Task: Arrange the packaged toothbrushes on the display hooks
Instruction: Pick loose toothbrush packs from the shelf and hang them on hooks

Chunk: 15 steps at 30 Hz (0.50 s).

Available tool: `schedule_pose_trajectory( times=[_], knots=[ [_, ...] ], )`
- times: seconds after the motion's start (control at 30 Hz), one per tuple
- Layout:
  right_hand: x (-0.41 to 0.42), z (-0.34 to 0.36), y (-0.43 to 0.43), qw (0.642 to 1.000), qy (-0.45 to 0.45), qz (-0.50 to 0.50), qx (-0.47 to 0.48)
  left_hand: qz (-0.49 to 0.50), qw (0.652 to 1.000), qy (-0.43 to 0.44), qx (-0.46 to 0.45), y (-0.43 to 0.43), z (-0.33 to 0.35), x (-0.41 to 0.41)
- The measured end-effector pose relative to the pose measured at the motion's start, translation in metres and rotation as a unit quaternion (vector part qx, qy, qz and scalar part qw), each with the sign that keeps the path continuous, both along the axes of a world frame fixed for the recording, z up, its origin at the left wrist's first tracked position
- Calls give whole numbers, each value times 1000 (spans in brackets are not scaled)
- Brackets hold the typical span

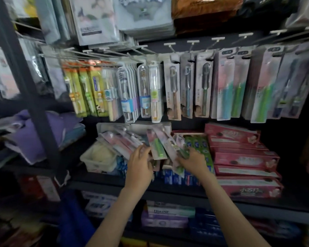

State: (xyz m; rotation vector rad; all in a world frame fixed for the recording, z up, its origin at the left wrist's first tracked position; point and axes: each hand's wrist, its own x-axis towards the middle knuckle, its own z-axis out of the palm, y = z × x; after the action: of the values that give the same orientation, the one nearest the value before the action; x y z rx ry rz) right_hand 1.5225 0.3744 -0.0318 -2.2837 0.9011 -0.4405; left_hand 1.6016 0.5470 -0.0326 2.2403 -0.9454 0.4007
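Blur smears nearly every label, so no print on any pack can be read, and the frame edges bow and darken. Both forearms come up from the bottom edge, cut off below the elbows. The left hand (139,160) has its fingers (145,150) curled against the left edge of a green toothbrush pack (156,147), gripping it as far as the blur lets one tell. The right hand (192,160) has its fingers curled over the lower ends of a fan of packs (169,142), whose bottoms it hides. More loose packs (121,141) lie in a slanted heap just left of the hands, half covering a white basket (98,158). All of this sits on a dark shelf (185,192), with a green box (199,142) beside the right hand and pink boxes (243,157) stacked further right. Above, hanging toothbrushes (187,90) fill a row of wire hooks (193,44) on a black back panel; the ones at far right are cut by the frame. A black post (25,82) slants down the left side, with purple cloth (34,134) folded behind it. Bagged goods (95,20) crowd the top, and boxes (168,214) on the lower shelf are partly hidden by the arms.
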Motion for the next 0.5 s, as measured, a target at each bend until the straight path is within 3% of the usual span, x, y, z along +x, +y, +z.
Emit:
schedule_pose_trajectory(
  times=[0.13, 0.27, 0.4, 0.5],
  knots=[
    [-2, 5, 6, 997, -63, -38, 40, -32, 997, 31, -70, 0, 0, -5],
    [-12, 1, 15, 983, -132, -77, 98, -41, 984, 119, -129, -3, 3, -24],
    [-30, -8, 20, 940, -238, -103, 223, -74, 966, 200, -146, -14, -1, -37],
    [-48, -13, 21, 917, -275, -116, 265, -97, 951, 250, -152, -20, -5, -45]
  ],
)
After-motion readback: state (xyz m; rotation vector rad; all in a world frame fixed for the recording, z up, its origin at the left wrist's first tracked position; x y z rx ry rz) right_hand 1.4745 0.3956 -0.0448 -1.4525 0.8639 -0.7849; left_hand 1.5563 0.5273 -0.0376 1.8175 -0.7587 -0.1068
